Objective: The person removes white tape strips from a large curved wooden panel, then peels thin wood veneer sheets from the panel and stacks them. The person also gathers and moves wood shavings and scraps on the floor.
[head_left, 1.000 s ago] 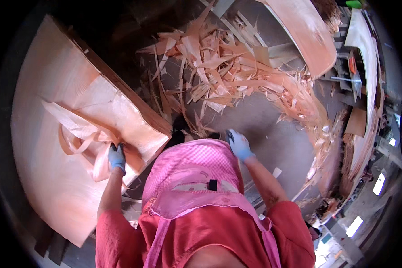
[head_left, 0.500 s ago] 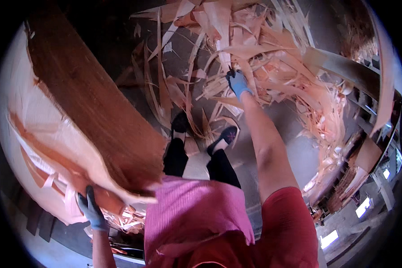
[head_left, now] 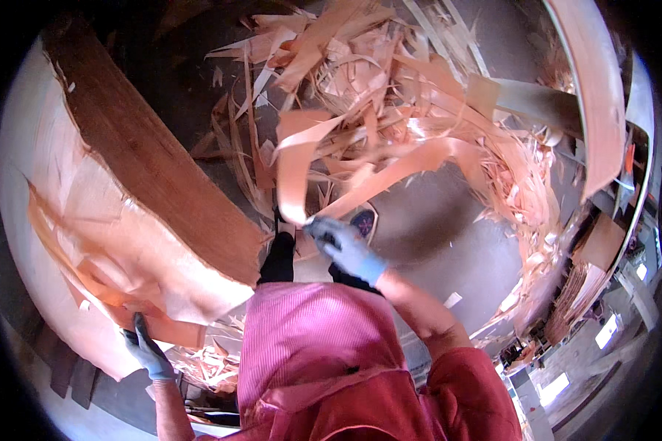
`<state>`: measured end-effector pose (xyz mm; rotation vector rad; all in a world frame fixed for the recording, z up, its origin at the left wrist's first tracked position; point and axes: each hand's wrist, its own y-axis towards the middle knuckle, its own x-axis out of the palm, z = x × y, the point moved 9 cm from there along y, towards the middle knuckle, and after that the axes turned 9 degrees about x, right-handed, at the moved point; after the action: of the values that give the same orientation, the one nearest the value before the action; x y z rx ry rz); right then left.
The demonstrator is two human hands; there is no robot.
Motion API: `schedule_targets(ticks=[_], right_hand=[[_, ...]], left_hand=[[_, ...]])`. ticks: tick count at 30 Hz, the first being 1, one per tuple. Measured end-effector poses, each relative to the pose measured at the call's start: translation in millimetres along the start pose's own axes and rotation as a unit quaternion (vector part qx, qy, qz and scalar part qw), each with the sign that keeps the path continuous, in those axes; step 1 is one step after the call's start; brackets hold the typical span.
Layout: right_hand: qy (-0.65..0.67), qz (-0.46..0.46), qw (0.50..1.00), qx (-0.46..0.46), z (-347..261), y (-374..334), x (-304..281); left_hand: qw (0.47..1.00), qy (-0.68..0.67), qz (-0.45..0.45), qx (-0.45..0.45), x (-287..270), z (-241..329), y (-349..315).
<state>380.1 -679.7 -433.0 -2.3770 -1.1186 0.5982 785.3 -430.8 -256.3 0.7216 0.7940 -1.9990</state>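
My right hand (head_left: 342, 246), in a grey-and-blue glove, pinches a thin wood veneer strip (head_left: 293, 180) in front of my legs. From the fingers the strip bends upward, and another long veneer piece (head_left: 401, 176) runs from beside the hand to the right. At the lower left my gloved left hand (head_left: 150, 353) grips the edge of a pale veneer sheet (head_left: 173, 328), thumb on top; its other fingers are mostly hidden. Large pale, wavy veneer sheets (head_left: 59, 169) spread above that hand, along a brown wood surface (head_left: 154, 165).
A heap of torn veneer scraps (head_left: 360, 81) covers the floor ahead and curves down the right side. Long veneer sheets (head_left: 592, 95) hang at the right rim. Shavings (head_left: 206, 365) lie beside my left wrist. My shoe (head_left: 363, 222) stands near the scraps.
My right hand has come back from the scrap heap toward my body, drawing a veneer strip with it. The left hand stays at the sheet's edge, and the pale sheets have shifted slightly.
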Motion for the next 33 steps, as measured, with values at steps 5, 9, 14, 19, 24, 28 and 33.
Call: schedule_targets(ticks=[5, 9, 14, 19, 24, 28, 33], right_hand=[[0.137, -0.135, 0.976, -0.102, -162, -62, 23], [0.145, -0.119, 0.957, -0.219, -225, -71, 59], [-0.004, -0.098, 0.948, -0.303, -269, -84, 94], [-0.034, -0.095, 0.947, -0.304, -292, -80, 117], [-0.121, -0.087, 0.950, -0.275, -301, -85, 78], [-0.104, -0.080, 0.986, -0.098, -254, -76, 59], [-0.142, 0.055, 0.988, 0.006, -197, -50, 4]], left_hand=[[0.998, -0.045, -0.016, 0.043, -6, 55, -29], [0.957, -0.242, -0.137, -0.085, 38, 52, -66], [0.920, -0.252, -0.289, -0.079, 76, 85, -77], [0.938, -0.298, -0.151, -0.089, 55, 93, -51], [0.918, -0.380, -0.101, -0.046, 18, 79, -7], [0.886, -0.457, -0.040, -0.059, -5, 48, 0], [0.872, -0.478, -0.003, -0.106, -28, 22, -8]])
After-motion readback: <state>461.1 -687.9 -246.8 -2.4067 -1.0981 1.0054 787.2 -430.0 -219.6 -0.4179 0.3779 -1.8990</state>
